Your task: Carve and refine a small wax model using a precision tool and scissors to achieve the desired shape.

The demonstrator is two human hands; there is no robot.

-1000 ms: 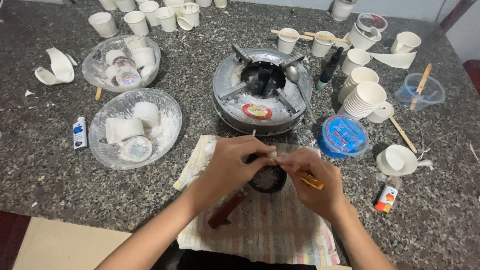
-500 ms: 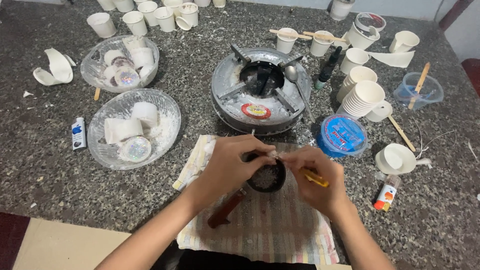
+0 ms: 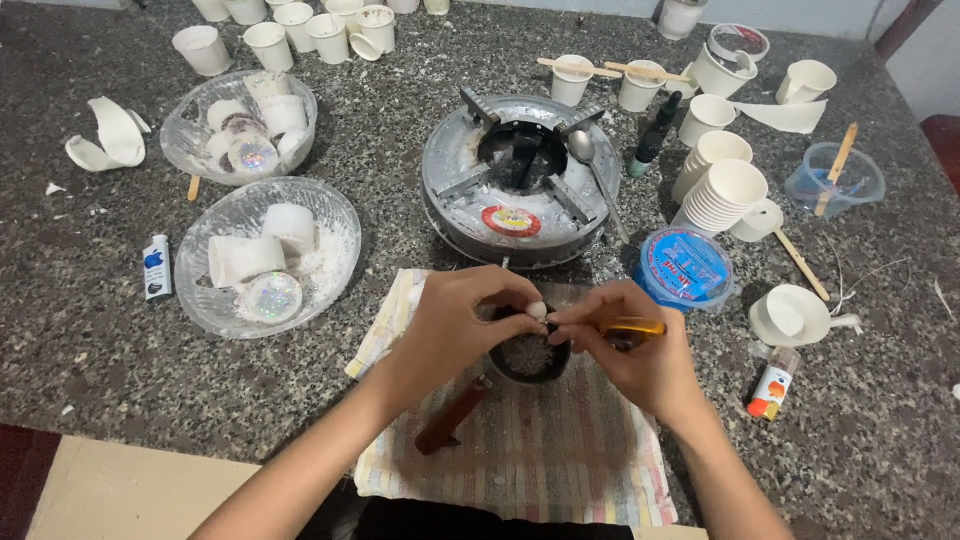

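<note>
Little is changing since a second ago: both hands are staying over the pot (image 3: 528,357) on the cloth (image 3: 560,450), 6 o'clock from the stove (image 3: 515,180). Left hand (image 3: 455,325) is pinching a white lump (image 3: 538,310); right hand (image 3: 635,350) is gripping an orange tool (image 3: 635,327).

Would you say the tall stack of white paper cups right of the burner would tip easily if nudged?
Probably. The stack of cups already leans, so a push might topple it. Thin paper suggests it is light and would likely slide on the stone counter.

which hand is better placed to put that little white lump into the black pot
Left, probably. The left hand pinches the small white lump directly above the small black pot. The right hand is occupied by a yellow tool.
</note>
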